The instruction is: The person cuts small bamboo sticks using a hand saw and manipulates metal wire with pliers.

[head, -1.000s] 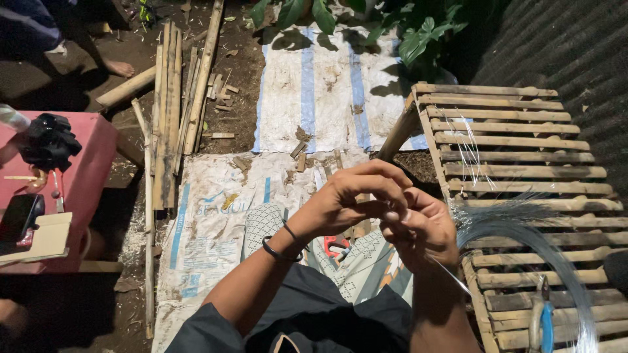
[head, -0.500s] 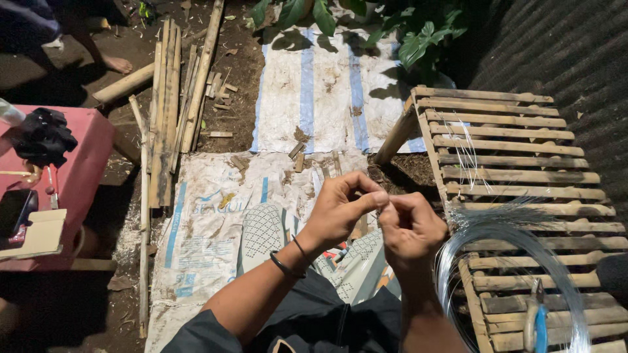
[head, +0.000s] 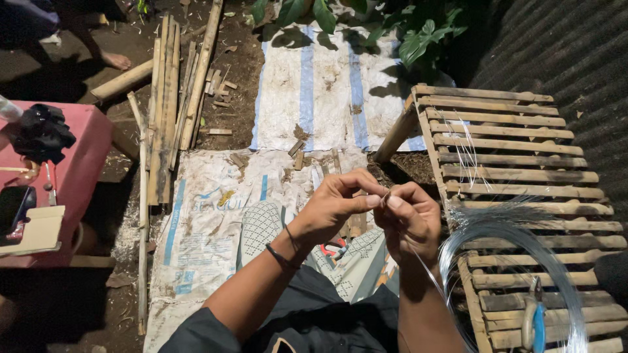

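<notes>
My left hand [head: 337,206] and my right hand [head: 409,219] meet fingertip to fingertip in front of me, pinching a small piece together with a thin clear line [head: 425,271]. That line runs down and right from my fingers into a springy coil of clear line [head: 517,238] lying over a slatted bamboo rack [head: 517,147] on my right. A dark band circles my left wrist. What exactly sits between the fingertips is too small to tell.
Pliers with blue handles [head: 535,317] lie on the rack's near slats. Woven sacks [head: 314,85] cover the dirt ground. Long bamboo strips [head: 171,104] lie at left. A red table [head: 82,160] holds a black bundle, a phone and cardboard. Another person's foot [head: 118,60] shows top left.
My two hands have drawn closer together and slid slightly right, fingertips now touching. The view has shifted a little, showing more of the coil and rack.
</notes>
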